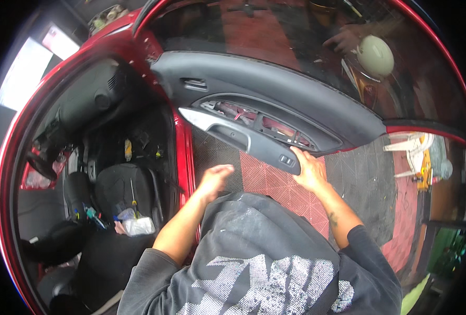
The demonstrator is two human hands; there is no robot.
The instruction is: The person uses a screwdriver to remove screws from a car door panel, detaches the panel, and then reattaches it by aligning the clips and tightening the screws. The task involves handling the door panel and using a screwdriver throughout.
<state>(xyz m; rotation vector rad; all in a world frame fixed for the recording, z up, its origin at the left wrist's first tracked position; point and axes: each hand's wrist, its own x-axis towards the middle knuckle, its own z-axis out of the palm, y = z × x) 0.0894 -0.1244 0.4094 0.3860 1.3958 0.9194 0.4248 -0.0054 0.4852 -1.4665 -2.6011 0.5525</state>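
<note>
Gripping the lower end of the grey armrest (243, 137), the right hand (307, 170) curls its fingers over the edge beside a small switch (286, 159). Armrest sits on the dark inner door panel (275, 89) of an open red car door (138, 47). Left hand (214, 178): open, fingers loosely together, touching nothing, hovering below the panel near the door's hinge edge. Floor beneath: red and black tiles (267, 178).
</note>
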